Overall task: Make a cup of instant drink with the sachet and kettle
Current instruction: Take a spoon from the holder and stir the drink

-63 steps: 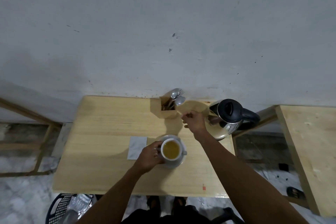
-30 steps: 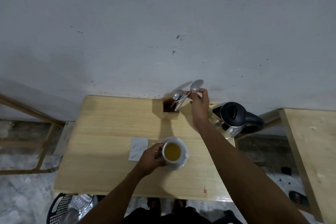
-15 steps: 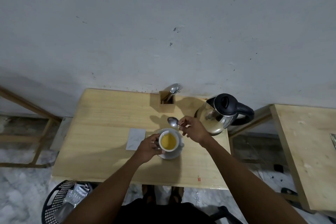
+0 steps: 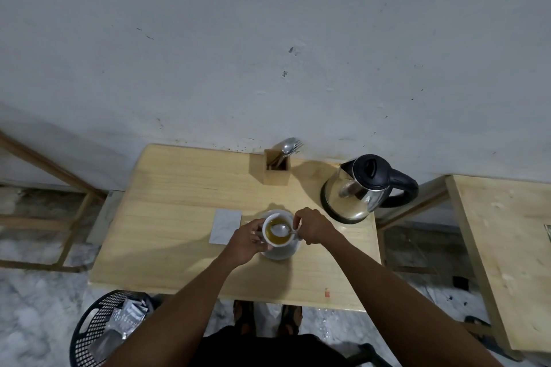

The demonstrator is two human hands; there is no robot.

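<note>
A white cup (image 4: 272,243) of yellow-brown drink stands on a white saucer (image 4: 281,254) near the middle of the wooden table (image 4: 179,194). My left hand (image 4: 246,240) grips the cup's left side. My right hand (image 4: 313,225) pinches the handle of a metal spoon (image 4: 281,229), whose bowl sits in the drink. A flat silver sachet (image 4: 225,226) lies on the table just left of the cup. The steel kettle (image 4: 357,188) with a black lid and handle stands on its base at the table's back right.
A wooden cutlery holder (image 4: 277,168) with spoons and a fork stands at the table's back edge by the wall. A black mesh bin (image 4: 98,328) holding wrappers sits on the floor at lower left. A second wooden table (image 4: 507,247) is to the right.
My right hand took a spoon from the cutlery holder, carried it down to the cup and put its bowl into the drink. My left hand stayed on the cup.
</note>
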